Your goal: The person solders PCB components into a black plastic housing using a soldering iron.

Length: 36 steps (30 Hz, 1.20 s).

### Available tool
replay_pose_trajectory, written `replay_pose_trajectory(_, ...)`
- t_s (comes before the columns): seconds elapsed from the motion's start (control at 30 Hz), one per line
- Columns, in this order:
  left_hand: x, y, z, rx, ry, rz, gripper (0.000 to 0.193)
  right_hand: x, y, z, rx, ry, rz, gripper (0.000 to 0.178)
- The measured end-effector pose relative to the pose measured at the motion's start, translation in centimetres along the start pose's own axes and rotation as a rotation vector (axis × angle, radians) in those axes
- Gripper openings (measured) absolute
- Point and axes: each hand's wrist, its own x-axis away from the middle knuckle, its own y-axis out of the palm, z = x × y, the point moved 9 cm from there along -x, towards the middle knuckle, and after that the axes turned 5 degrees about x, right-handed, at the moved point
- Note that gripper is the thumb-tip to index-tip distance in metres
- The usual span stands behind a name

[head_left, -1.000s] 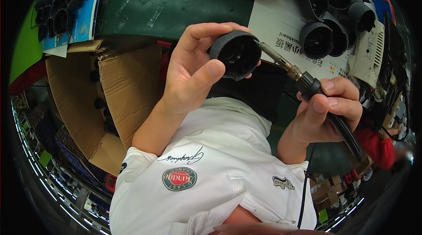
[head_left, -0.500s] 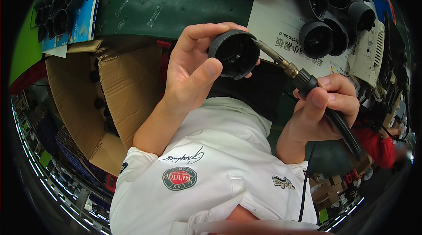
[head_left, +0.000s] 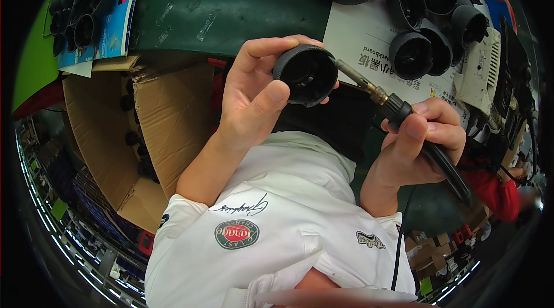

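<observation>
My left hand [head_left: 254,91] is closed round a black, ribbed, cup-shaped plastic part [head_left: 280,71], its open mouth turned up toward me. In my right hand [head_left: 424,135] is a soldering iron [head_left: 398,109] with a black handle and a metal barrel, gripped between thumb and fingers. The iron's tip meets or nearly meets the right side of the cup's rim; whether they touch I cannot tell. Some fingers of the left hand are hidden behind the cup.
Several similar black cups [head_left: 411,54] stand at the far right on a white printed sheet [head_left: 358,31], beside a pale control box [head_left: 482,68]. More cups [head_left: 85,30] lie far left. An open cardboard box [head_left: 167,117] stands below the green table [head_left: 231,8]. A person in red [head_left: 493,192] is at right.
Both hands hold nearly the same pose. The cup and the soldering iron have shifted very slightly to the left, and the iron's tip stays by the rim.
</observation>
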Motion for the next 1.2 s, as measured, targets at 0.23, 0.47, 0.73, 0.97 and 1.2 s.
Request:
replay_pose_trajectory(0.23,0.1,-0.1,0.3,0.063,-0.004,0.024,0.052,0.3,-0.5,-0.1,-0.027,0.016,0.025,0.030)
replay_pose_trajectory(0.47,0.0,-0.2,0.2,0.117,-0.036,0.015,0.055,0.0,-0.8,-0.4,-0.043,-0.013,0.042,0.032)
replay_pose_trajectory(0.73,-0.1,0.0,0.2,0.102,-0.032,0.010,0.054,-0.5,0.7,-0.5,-0.053,-0.032,-0.063,0.031)
replay_pose_trajectory(0.97,0.1,-0.1,0.7,0.141,-0.034,0.090,0.050,-0.1,-0.5,-0.2,-0.146,0.012,-0.014,0.029)
replay_pose_trajectory(1.2,0.0,0.3,2.0,-0.120,-0.079,0.169,0.034,-0.5,-1.1,0.0,-0.219,0.056,0.053,0.030)
